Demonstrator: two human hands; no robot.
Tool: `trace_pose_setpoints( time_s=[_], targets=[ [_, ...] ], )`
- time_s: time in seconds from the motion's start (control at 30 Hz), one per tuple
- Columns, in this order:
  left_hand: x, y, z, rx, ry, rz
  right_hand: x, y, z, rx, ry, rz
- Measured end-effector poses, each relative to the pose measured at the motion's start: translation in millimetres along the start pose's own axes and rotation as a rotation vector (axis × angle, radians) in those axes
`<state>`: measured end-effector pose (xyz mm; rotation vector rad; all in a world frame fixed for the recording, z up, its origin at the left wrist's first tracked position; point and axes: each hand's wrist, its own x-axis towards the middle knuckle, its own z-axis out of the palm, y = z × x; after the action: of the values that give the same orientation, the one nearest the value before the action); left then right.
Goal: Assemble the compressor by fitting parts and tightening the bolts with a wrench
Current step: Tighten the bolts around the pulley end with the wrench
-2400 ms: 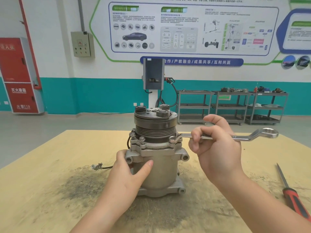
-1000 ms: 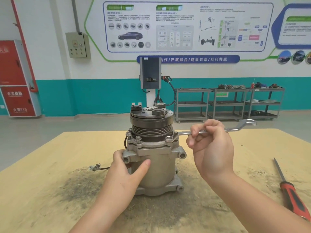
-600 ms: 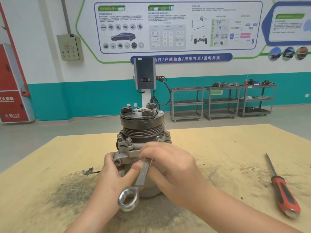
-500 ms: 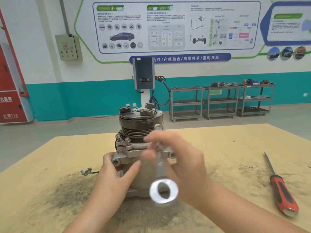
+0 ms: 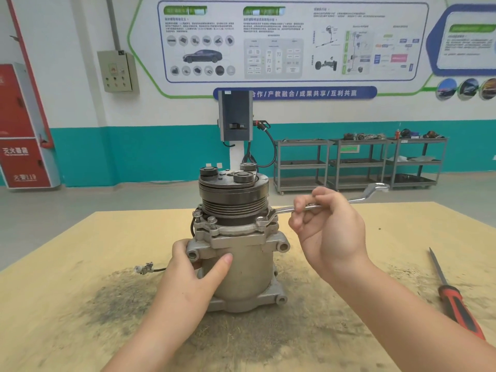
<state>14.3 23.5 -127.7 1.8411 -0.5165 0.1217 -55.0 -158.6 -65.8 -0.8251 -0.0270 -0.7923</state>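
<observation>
A: Compressor (image 5: 243,267) position?

B: Upright on the tan counter (image 5: 80,304), near its middle, standing on its flanged base over a dark smudged patch. Black ribbed pulley and clutch plate on top. A thin black lead runs from its left side to a small connector (image 5: 143,269) lying on the counter.

A: Left hand (image 5: 192,275)?

B: Its grip is closed on the compressor body: thumb lies across the front just under the upper flange, fingers wrap round the left side by the mounting ear. Fingertips hidden behind the housing.

A: Right hand (image 5: 328,232)?

B: Fingers curled round the shank of the wrench (image 5: 357,200), grip closed on it, knuckles toward the camera. The wrench lies roughly level. Its near ring end sits over a bolt (image 5: 261,220) on the right of the upper flange, just below the pulley. Far ring end sticks out past the hand to the right, cranked upward.

A: Other bolts?

B: Two heads (image 5: 212,220) stand proud on the left of the same flange. How far home they sit, cannot tell.

A: Anything else on the counter?

B: Screwdriver (image 5: 456,304), red and black handle, at the right edge, well apart from the compressor, blade pointing away from the camera
</observation>
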Motion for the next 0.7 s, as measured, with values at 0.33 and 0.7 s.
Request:
trace_pose_setpoints(
  time_s=[0.33, 0.7],
  targets=[
    [3, -4, 2, -0.006, -0.004, 0.015, -26, 27, -8, -0.682, -0.489, -0.861],
    [1, -4, 1, -0.003, 0.007, 0.013, -32, 5, 13, -0.645, -0.456, -0.783]
  ],
)
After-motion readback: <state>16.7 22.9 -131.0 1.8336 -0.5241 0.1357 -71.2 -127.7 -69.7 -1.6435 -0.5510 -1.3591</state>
